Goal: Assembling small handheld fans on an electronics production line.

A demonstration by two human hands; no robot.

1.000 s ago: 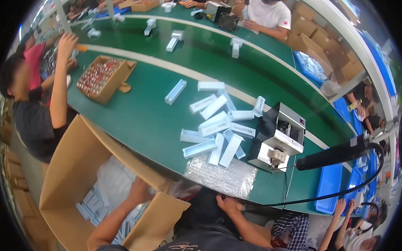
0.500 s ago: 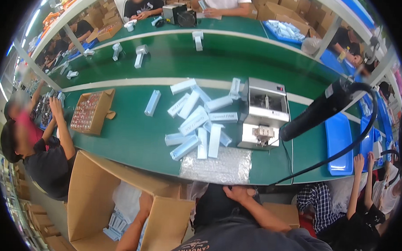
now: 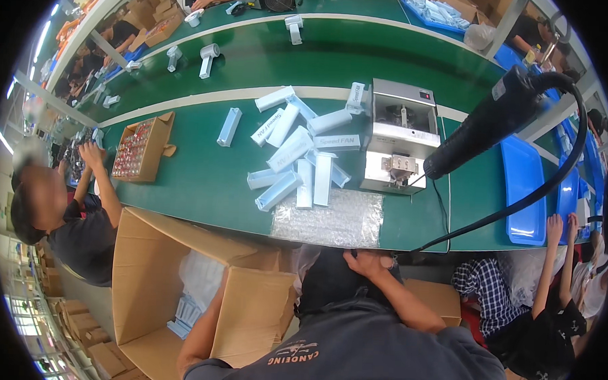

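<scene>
Left hand is out of sight: the forearm reaches down behind the raised flap of the open cardboard carton (image 3: pixel 181 266), so whether it is spread or gripping cannot be told. Inside that carton lie pale blue-and-white slim boxes (image 3: pixel 187 313) against a clear plastic liner, near where the arm disappears. Further left, a seated person in a dark shirt works at the bench end, both hands raised by a small tray-like carton of red parts (image 3: pixel 139 146).

On the green bench (image 3: pixel 203 186) a single slim white box (image 3: pixel 229 126) lies apart, then a loose heap of similar long white boxes (image 3: pixel 298 153) fans out, some overlapping, some side by side. Just in front of the heap, at the near edge of the bench, rests a sheet of bubble wrap (image 3: pixel 330 221).

Right hand (image 3: pixel 367 262) sits close to the body below the bench edge, fingers curled against dark fabric; it looks loosely closed, though what it grips, if anything, is unclear. Above it, a grey metal machine (image 3: pixel 399 136) stands just right of the box heap. A black heat-gun-like tool (image 3: pixel 484 122) hangs over the bench, its cable looping down in front of the blue trays (image 3: pixel 521 191) and partly hiding them. At far right another person in a checked shirt lifts a hand towards those trays.
</scene>
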